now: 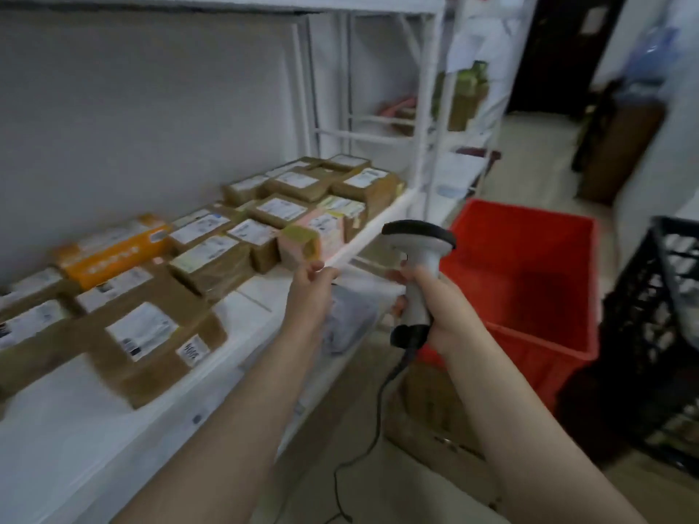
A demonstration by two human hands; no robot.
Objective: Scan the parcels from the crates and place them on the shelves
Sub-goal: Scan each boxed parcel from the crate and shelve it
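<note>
The white shelf [75, 429] carries taped brown boxed parcels [212, 259] along its back and middle, with bare board at its front edge and near-left corner. The red crate [529, 346] stands on the floor off the shelf's right end, and the black crate [650, 334] is just beyond it. The grey bag parcel [351, 312] hangs at the shelf's front edge. The left hand [310, 293] seems to pinch its top, though blur hides the grip. The right hand [442, 308] is clamped round the handle of the scanner [418, 259], head up beside the bag.

The step looks like scanning. Turn the bag's label flat towards the scanner head, then lay it on the bare front strip, keeping the trailing cable clear of the shelf edge.
</note>
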